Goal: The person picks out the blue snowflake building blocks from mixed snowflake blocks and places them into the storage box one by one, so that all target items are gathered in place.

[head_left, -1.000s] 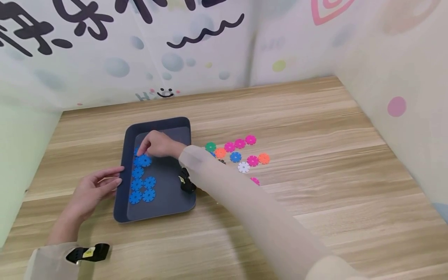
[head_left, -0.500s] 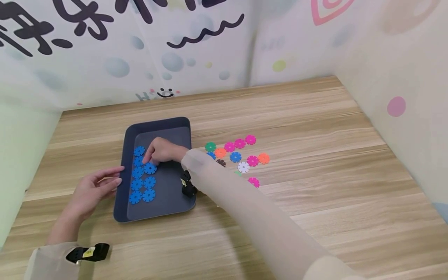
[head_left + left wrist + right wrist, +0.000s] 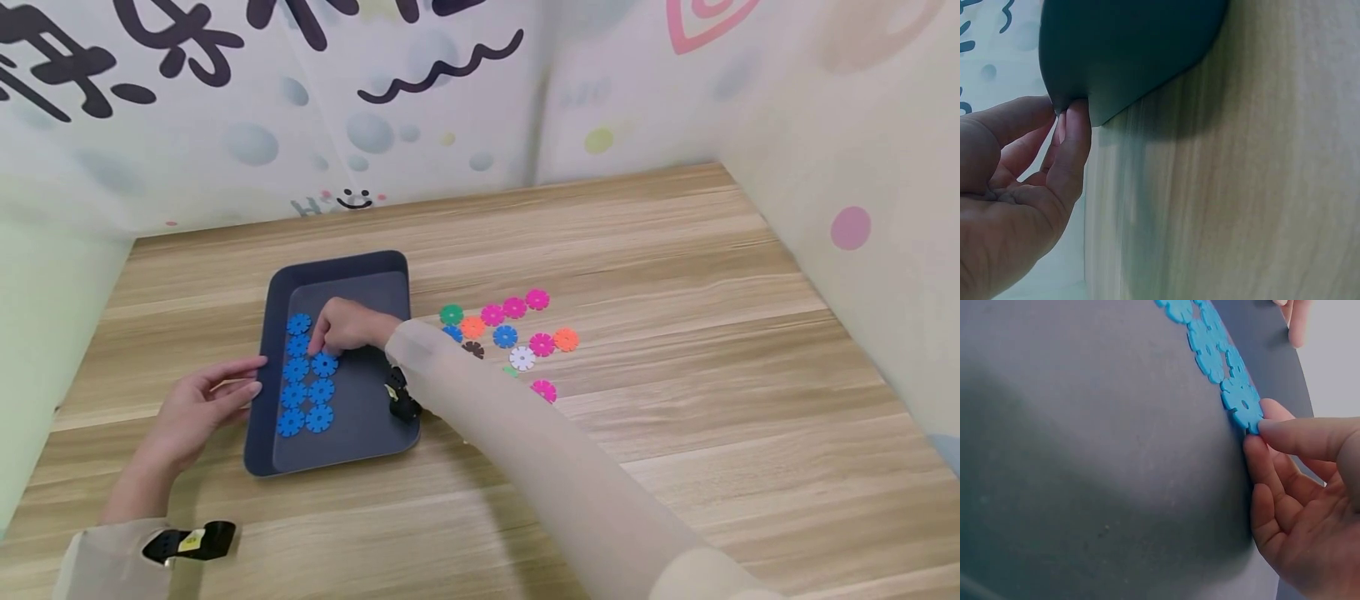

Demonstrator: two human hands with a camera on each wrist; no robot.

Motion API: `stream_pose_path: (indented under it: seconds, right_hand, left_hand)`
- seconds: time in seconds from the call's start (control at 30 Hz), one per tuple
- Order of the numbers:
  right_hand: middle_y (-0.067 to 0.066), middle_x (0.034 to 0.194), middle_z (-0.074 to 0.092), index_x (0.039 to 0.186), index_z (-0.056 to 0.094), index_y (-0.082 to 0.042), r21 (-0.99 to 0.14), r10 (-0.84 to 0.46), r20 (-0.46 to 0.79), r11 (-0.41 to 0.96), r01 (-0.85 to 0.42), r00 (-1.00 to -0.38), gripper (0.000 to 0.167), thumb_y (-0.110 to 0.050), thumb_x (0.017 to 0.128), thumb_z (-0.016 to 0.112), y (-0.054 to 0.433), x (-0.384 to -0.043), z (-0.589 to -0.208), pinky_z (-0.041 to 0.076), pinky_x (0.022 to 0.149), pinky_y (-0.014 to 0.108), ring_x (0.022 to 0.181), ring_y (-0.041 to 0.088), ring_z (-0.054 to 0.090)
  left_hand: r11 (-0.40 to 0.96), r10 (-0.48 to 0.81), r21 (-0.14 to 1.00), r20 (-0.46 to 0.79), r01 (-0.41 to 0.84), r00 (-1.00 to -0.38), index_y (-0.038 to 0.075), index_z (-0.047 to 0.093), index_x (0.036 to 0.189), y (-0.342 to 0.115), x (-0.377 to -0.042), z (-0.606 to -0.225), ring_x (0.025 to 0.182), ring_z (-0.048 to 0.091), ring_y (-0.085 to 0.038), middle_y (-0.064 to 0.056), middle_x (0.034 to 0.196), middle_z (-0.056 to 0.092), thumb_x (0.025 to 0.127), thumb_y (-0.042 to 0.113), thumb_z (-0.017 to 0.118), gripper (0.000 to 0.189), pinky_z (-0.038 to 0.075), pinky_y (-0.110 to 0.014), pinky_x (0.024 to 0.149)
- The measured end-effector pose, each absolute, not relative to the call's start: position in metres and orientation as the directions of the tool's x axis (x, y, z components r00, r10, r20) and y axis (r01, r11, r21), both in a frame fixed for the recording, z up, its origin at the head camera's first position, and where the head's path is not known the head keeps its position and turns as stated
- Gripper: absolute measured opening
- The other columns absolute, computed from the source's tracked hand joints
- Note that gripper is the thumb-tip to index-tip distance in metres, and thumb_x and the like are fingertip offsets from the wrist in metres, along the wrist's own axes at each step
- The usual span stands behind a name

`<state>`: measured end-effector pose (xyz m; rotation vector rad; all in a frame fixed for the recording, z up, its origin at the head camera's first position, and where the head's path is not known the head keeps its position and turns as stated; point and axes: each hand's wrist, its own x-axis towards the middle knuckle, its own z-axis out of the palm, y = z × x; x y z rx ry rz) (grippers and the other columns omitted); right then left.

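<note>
My right hand (image 3: 347,325) is over the dark grey tray (image 3: 352,454), its thumb and finger pinching the edge of a blue notched plastic disc (image 3: 1244,405). This disc tops the shorter of two columns of blue notched discs (image 3: 293,395) lying along the tray's left side. Neighbouring discs touch or nearly touch it in the right wrist view. At the tray's left wall, my left hand (image 3: 197,410) holds the rim with thumb and fingers; the left wrist view shows the fingertips at the tray's edge (image 3: 1129,56).
Right of the tray, loose notched discs lie on the wooden table (image 3: 712,350): pink (image 3: 537,300), orange (image 3: 566,340), green (image 3: 452,314), white (image 3: 522,358), blue (image 3: 505,337) and dark brown (image 3: 473,350). My right sleeve (image 3: 540,442) covers part of that area. Printed walls stand behind and at both sides.
My right hand has moved the blue disc from beside the column's far end toward me, to the head of the shorter column. My left hand and the tray stay still.
</note>
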<state>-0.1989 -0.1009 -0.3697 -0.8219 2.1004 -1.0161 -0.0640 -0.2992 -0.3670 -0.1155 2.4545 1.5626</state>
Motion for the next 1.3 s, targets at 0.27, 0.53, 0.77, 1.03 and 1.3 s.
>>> stream_pose_path:
  seconds: [0.27,0.53,0.77,1.03,1.3]
  right_hand:
    - [0.002,0.098,0.065,0.093,0.072,-0.002,-0.815,-0.752,-0.282,0.515,-0.265,-0.595,0.02,0.007,0.084,0.058,-0.101,-0.199,-0.37,0.04,0.054,0.014,0.063,0.008,0.048]
    - [0.001,0.09,0.065,0.096,0.071,-0.001,-0.824,-0.743,-0.28,0.511,-0.245,-0.608,0.018,0.005,0.084,0.059,-0.101,-0.198,-0.369,0.043,0.057,0.014,0.063,0.008,0.051]
    - [0.004,0.088,0.064,0.1,0.069,0.0,-0.869,-0.76,-0.261,0.453,-0.197,-0.595,0.018,0.004,0.085,0.059,-0.097,-0.201,-0.364,0.049,0.063,0.019,0.065,0.011,0.056]
    - [0.004,0.09,0.063,0.108,0.065,0.002,-0.881,-0.83,-0.157,0.363,-0.304,-0.535,0.023,0.0,0.086,0.059,-0.082,-0.206,-0.34,0.048,0.066,0.017,0.073,0.013,0.058]
    - [0.005,0.097,0.064,0.111,0.064,-0.002,-0.826,-0.866,-0.083,0.337,-0.452,-0.494,0.025,-0.006,0.087,0.061,-0.052,-0.204,-0.316,0.046,0.069,0.018,0.079,0.011,0.055]
  left_hand:
    - [0.394,0.062,0.898,-0.236,-0.194,-0.97,0.013,0.052,0.13,-0.302,-0.064,-0.367,0.087,0.059,0.002,0.016,0.1,0.057,0.092,0.018,0.056,0.039,0.051,-0.017,0.069]
    - [0.407,0.058,0.891,-0.243,-0.199,-0.968,0.013,0.051,0.131,-0.301,-0.064,-0.367,0.086,0.059,0.002,0.016,0.1,0.057,0.092,0.018,0.056,0.039,0.051,-0.017,0.069]
    - [0.417,0.054,0.886,-0.247,-0.203,-0.967,0.013,0.05,0.131,-0.3,-0.064,-0.366,0.086,0.059,0.002,0.016,0.1,0.057,0.093,0.021,0.056,0.04,0.051,-0.018,0.07]
    - [0.421,0.06,0.885,-0.245,-0.198,-0.968,0.011,0.05,0.131,-0.3,-0.065,-0.364,0.086,0.059,0.002,0.014,0.101,0.057,0.093,0.021,0.055,0.04,0.051,-0.018,0.07]
    - [0.431,0.069,0.884,-0.231,-0.18,-0.97,0.01,0.049,0.132,-0.3,-0.064,-0.364,0.087,0.059,0.001,0.014,0.102,0.056,0.093,0.02,0.055,0.041,0.051,-0.018,0.071]
